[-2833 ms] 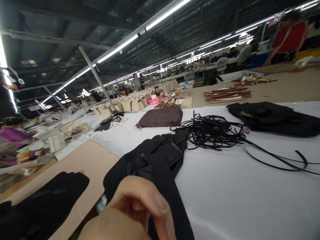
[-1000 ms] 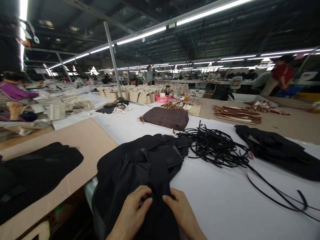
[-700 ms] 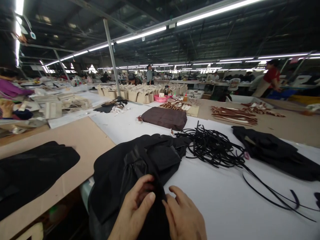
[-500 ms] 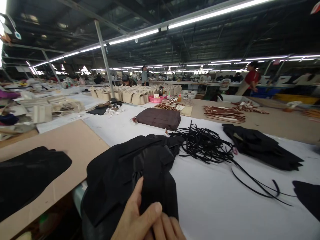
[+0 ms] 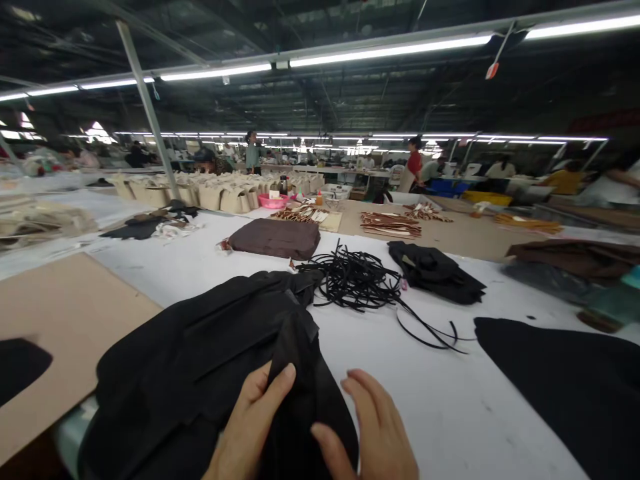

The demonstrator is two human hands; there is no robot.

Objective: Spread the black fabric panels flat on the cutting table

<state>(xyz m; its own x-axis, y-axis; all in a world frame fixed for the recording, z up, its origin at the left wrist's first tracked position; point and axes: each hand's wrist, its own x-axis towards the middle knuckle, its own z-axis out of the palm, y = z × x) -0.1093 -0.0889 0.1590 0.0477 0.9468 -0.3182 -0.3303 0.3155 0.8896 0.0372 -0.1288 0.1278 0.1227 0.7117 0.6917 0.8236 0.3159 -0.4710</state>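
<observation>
A heap of black fabric (image 5: 200, 347) lies in front of me at the table's near edge. My left hand (image 5: 250, 413) pinches a fold of this fabric between thumb and fingers. Just to the right, my right hand (image 5: 373, 427) is spread, thumb apart from the fingers, at the fabric's right side; whether the thumb touches the cloth I cannot tell. Beyond the heap sits a tangle of thin black straps (image 5: 353, 277). Its loose ends trail to the right over the white table surface (image 5: 400, 387).
A brown folded bundle (image 5: 275, 239) lies behind the heap. More black pieces (image 5: 435, 270) are at the right, with a large black sheet (image 5: 565, 380) nearer. A tan board (image 5: 75, 300) is at the left. Beige bags (image 5: 220, 190) and a pink basin (image 5: 273, 201) stand farther back.
The view has swung to the right, bringing the large black sheet further in. My right hand has come away from my left and spread its fingers. The left now pinches the fabric.
</observation>
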